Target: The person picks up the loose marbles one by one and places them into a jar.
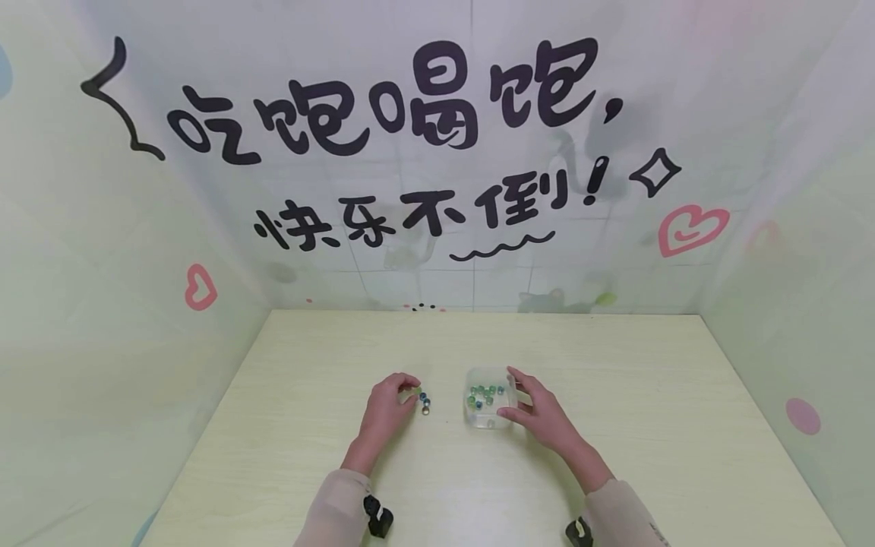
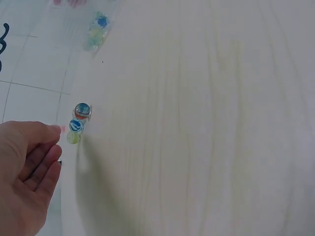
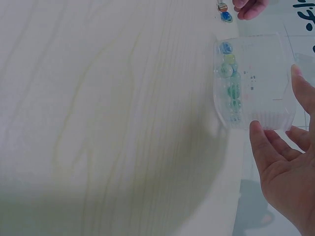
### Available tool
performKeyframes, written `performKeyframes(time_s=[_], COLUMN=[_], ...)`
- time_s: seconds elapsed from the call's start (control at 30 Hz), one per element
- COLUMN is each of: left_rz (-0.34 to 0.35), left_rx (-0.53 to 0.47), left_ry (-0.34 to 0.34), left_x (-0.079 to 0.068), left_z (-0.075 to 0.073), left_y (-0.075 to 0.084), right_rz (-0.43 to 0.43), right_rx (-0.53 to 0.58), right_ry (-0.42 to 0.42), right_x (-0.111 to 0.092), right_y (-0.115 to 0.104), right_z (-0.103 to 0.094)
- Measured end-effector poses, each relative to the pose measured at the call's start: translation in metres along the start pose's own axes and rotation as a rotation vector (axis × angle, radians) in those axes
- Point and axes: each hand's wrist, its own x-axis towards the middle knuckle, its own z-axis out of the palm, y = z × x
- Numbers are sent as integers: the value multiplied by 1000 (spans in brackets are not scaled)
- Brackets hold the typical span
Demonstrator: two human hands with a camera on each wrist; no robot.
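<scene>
Several glass marbles [image 2: 75, 125], blue, yellow-green and one with orange, lie in a short row on the table. My left hand [image 1: 388, 406] is beside them with its fingers bent loosely and the fingertips right at the yellow-green marble [image 2: 73, 137]. In the left wrist view nothing shows between its thumb and fingers. To the right stands a clear, squarish plastic container [image 1: 489, 422] with several green and blue marbles [image 3: 234, 91] on its bottom. My right hand [image 1: 543, 414] grips its right side between thumb and fingers.
The pale wood-grain table [image 1: 451, 486] reaches back to a printed curtain [image 1: 472, 281] with large black characters. More curtain closes in on the left and right. A black strap [image 1: 378, 516] sits at the left sleeve, another black piece [image 1: 579, 532] at the right.
</scene>
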Motion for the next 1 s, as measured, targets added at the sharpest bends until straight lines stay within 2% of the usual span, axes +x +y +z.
performKeyframes(time_s=[0.33,1.0], left_rz=[-2,-17], left_rx=[18,91], left_ry=[-26,4], left_x=[3,8], left_z=[3,10], left_y=[-4,-6], right_rz=[-1,-1], right_rx=[-6,12], right_ry=[4,-1], right_x=[1,0], right_y=[2,0], right_z=[0,-1])
